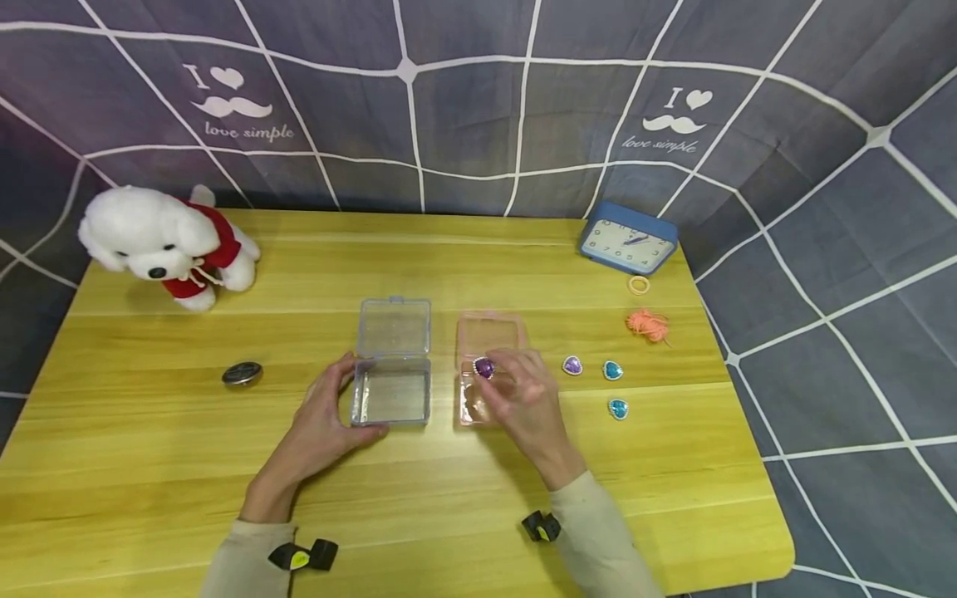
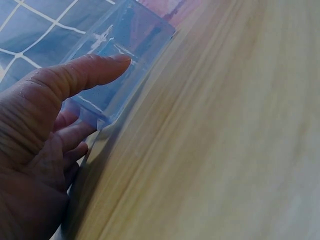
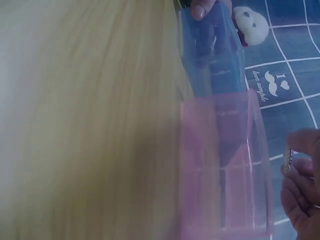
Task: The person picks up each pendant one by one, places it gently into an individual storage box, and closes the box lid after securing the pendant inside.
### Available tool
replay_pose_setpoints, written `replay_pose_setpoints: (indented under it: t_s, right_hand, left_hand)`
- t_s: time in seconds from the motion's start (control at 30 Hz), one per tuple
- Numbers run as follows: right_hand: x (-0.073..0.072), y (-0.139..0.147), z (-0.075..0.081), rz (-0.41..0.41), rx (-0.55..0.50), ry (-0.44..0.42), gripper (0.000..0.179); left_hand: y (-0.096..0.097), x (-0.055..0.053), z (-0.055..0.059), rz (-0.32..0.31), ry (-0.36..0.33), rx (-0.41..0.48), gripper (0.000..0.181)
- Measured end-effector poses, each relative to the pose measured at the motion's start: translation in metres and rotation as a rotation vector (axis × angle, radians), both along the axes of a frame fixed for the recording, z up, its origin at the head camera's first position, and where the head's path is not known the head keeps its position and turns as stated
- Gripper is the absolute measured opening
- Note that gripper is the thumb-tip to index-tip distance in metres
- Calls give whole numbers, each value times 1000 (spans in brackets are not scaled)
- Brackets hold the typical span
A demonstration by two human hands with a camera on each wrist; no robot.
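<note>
A clear bluish plastic box (image 1: pixel 392 394) stands on the table with its lid raised at the back. My left hand (image 1: pixel 323 422) grips it from the left, thumb (image 2: pixel 95 72) along the near wall and fingers round the far side. Over the clear pink box (image 1: pixel 473 407), also with its lid up, my right hand (image 1: pixel 527 403) pinches a purple heart-shaped gem (image 1: pixel 484 368) edged with small pale beads. In the right wrist view the gem (image 3: pixel 287 159) shows edge-on between thumb and finger, above the pink box's rim. The right hand partly hides the pink box from the head view.
Right of the boxes lie another purple gem (image 1: pixel 571 365) and two blue gems (image 1: pixel 612 370). Beyond them are coral yarn (image 1: pixel 647 325), a small ring (image 1: pixel 639 285) and a blue clock (image 1: pixel 630 238). A dark oval object (image 1: pixel 242 374) and a plush dog (image 1: pixel 168 241) are at left.
</note>
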State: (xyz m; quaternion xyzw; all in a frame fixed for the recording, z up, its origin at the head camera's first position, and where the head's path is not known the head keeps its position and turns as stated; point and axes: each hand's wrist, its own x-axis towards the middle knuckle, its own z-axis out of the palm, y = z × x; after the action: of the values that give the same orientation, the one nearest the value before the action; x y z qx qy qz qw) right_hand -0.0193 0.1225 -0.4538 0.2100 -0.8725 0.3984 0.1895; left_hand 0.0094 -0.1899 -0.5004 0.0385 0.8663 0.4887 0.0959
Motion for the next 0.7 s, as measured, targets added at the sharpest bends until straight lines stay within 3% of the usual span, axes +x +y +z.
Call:
replay_pose_setpoints:
  t_s: [0.2, 0.5, 0.7]
  right_hand:
    - [-2, -12, 3, 18, 1, -19, 39]
    - [-7, -26, 2, 65, 15, 39, 38]
    - [-8, -36, 5, 77, 24, -5, 40]
  left_hand:
    - [-3, -2, 3, -9, -10, -1, 104]
    - [-5, -1, 5, -1, -16, -8, 105]
    - [-4, -2, 5, -3, -7, 2, 104]
